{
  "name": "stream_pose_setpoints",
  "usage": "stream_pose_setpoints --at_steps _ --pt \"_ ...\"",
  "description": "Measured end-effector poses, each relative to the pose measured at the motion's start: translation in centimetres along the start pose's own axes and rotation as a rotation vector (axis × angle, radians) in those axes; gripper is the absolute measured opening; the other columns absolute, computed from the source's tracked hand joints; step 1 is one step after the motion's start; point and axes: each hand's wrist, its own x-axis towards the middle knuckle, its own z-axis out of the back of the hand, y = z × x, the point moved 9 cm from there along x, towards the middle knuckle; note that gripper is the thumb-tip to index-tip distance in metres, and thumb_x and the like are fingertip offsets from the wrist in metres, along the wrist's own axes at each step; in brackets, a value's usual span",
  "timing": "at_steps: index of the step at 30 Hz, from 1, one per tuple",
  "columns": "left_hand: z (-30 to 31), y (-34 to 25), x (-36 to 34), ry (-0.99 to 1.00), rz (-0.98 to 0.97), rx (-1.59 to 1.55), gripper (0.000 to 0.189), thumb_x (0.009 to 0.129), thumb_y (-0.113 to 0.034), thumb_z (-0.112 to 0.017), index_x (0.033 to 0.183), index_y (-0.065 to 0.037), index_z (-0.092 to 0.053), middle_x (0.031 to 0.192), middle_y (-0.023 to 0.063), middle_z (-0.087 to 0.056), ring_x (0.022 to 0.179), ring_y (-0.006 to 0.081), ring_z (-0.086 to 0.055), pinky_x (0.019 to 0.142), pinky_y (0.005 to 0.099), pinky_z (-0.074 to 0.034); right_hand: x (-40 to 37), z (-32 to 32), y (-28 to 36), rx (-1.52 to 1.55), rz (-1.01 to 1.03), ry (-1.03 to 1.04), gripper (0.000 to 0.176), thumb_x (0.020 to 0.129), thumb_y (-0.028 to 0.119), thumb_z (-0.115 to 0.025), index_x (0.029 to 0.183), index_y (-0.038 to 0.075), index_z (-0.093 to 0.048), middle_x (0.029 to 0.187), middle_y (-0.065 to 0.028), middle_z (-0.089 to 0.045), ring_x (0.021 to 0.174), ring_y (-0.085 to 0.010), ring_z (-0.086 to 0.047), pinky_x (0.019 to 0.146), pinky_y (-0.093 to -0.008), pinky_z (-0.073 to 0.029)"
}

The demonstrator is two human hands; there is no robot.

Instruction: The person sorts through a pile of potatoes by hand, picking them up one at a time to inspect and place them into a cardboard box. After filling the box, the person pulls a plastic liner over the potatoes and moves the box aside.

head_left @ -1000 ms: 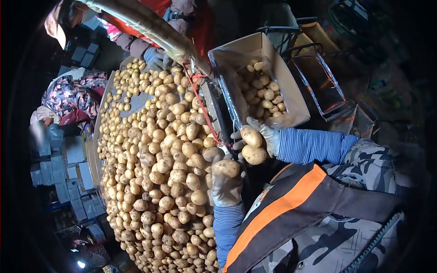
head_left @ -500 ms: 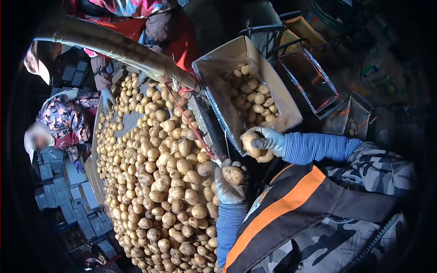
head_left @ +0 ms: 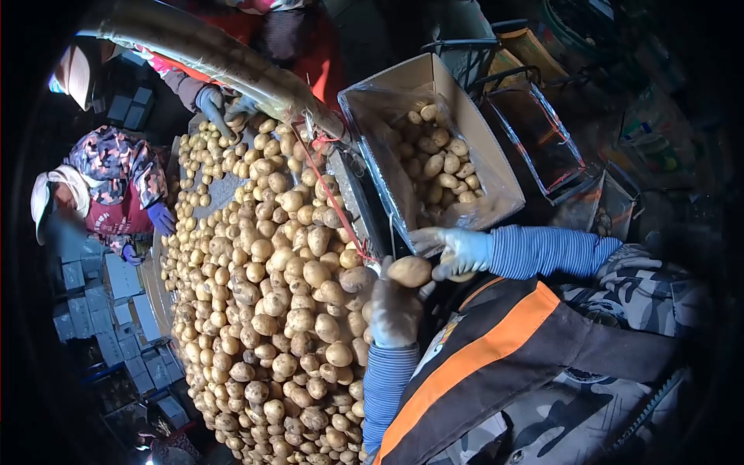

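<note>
The gloved fingers [head_left: 390, 301] of the left hand [head_left: 395, 314] were cupped shut beneath a large potato [head_left: 409, 270], which sat up at their tips. Just beside those fingertips, nearly touching, the right hand [head_left: 465, 249] was turned knuckles up, its fingers curled closed over a second potato [head_left: 459, 275], of which only a sliver showed below the glove.

That was the change. A second earlier the right hand had lain palm up with two potatoes in plain view. Now it had rolled over and hid its load, so how many it held could not be told. The left hand's potato had risen from the palm to the fingertips, so the two hands had closed on each other.

Beyond the right fingers stood a plastic-lined cardboard box [head_left: 391, 72], part filled with boxed potatoes [head_left: 438, 167]. Out past the left fingers spread the potato heap [head_left: 271, 287], crossed by a red string [head_left: 329, 194]. At its far end a co-worker's gloved hand [head_left: 211, 105] now rested on the pile (half a second before, it hung lower and farther left).
</note>
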Motion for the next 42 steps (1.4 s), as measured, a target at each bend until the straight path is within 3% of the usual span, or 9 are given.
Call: stream_pose_setpoints --at_steps 4,8,12,17,21,28,34,35,42 --pt "2.1 5.2 0.0 0.153 0.275 0.168 0.082 0.088 -0.039 -0.060 0.150 -0.010 -0.014 0.147 0.0100 -0.032 0.123 0.0239 -0.044 0.101 0.0413 -0.036 1.9 1.3 -4.3 -0.588 0.377 0.071 0.081 0.077 0.004 -0.074 0.143 0.003 -0.028 0.133 -0.0140 -0.047 0.103 -0.0205 -0.060 0.074 -0.0272 -0.054" --pt "-1.2 4.6 -2.1 0.137 0.425 0.158 0.077 0.088 -0.037 -0.063 0.147 -0.007 -0.024 0.144 0.0101 -0.036 0.122 0.0229 -0.044 0.103 0.0384 -0.034 -3.3 5.0 0.3 0.125 -0.227 -0.217 0.065 0.077 0.000 -0.072 0.133 0.006 -0.040 0.103 -0.0125 -0.060 0.083 -0.0221 -0.066 0.066 -0.0340 -0.059" --pt "-1.7 3.7 -2.1 0.178 0.323 0.073 0.070 0.088 -0.035 -0.064 0.143 -0.005 -0.030 0.138 0.0106 -0.042 0.117 0.0213 -0.048 0.099 0.0353 -0.037 -8.6 23.7 4.2 0.575 0.152 -0.532 0.050 0.085 0.013 -0.067 0.130 0.012 -0.044 0.109 -0.0141 -0.061 0.080 -0.0279 -0.067 0.062 -0.0405 -0.059" --pt "-2.3 1.9 -3.0 0.092 0.280 0.099 0.066 0.090 -0.033 -0.063 0.141 -0.005 -0.033 0.128 0.0090 -0.050 0.110 0.0177 -0.052 0.095 0.0320 -0.040 -15.9 32.8 13.1 -0.936 0.227 -1.248 0.062 0.084 0.014 -0.068 0.138 0.010 -0.040 0.125 -0.0165 -0.054 0.093 -0.0213 -0.062 0.082 -0.0324 -0.052" --pt "-2.6 0.1 -3.8 0.065 0.191 0.043 0.064 0.090 -0.032 -0.062 0.140 -0.004 -0.034 0.128 0.0097 -0.049 0.109 0.0179 -0.051 0.093 0.0316 -0.041 -4.8 22.7 12.5 -0.528 0.390 -0.658 0.059 0.076 -0.001 -0.066 0.132 0.003 -0.047 0.122 -0.0108 -0.058 0.106 -0.0170 -0.057 0.093 -0.0303 -0.046" --pt "-1.5 -2.4 -6.3 0.003 0.012 0.021 0.068 0.088 -0.036 -0.064 0.140 -0.003 -0.035 0.129 0.0117 -0.048 0.111 0.0192 -0.050 0.094 0.0311 -0.041 9.7 -8.3 10.3 -1.284 0.615 0.287 0.053 0.074 0.010 -0.068 0.125 0.015 -0.055 0.123 -0.0088 -0.057 0.110 -0.0312 -0.057 0.090 -0.0430 -0.048" --pt "0.1 -5.9 -10.0 -0.213 -0.309 0.488 0.041 0.092 -0.013 -0.056 0.131 -0.001 -0.049 0.124 0.0142 -0.056 0.115 0.0210 -0.054 0.095 0.0340 -0.044 14.7 -15.4 8.0 -1.807 0.972 0.285 0.052 0.073 0.026 -0.067 0.124 0.022 -0.054 0.138 -0.0066 -0.043 0.119 -0.0304 -0.048 0.095 -0.0486 -0.040" --pt "-3.6 -9.1 -11.4 -0.238 -0.611 1.244 0.037 0.087 0.003 -0.050 0.123 -0.003 -0.056 0.118 0.0150 -0.060 0.111 0.0237 -0.057 0.091 0.0342 -0.047 15.0 -15.1 7.7 -1.698 0.964 0.253 0.055 0.073 0.028 -0.068 0.126 0.020 -0.053 0.138 -0.0093 -0.042 0.121 -0.0333 -0.046 0.095 -0.0494 -0.039" --pt "-1.2 -5.4 -7.6 -0.103 -0.694 2.402 0.044 0.079 -0.041 -0.054 0.118 -0.022 -0.060 0.132 0.0036 -0.048 0.125 0.0289 -0.041 0.100 0.0574 -0.030 13.5 -14.1 2.1 -1.801 0.643 0.199 0.065 0.075 0.030 -0.068 0.136 0.027 -0.044 0.149 -0.0129 -0.026 0.131 -0.0394 -0.033 0.103 -0.0575 -0.030"
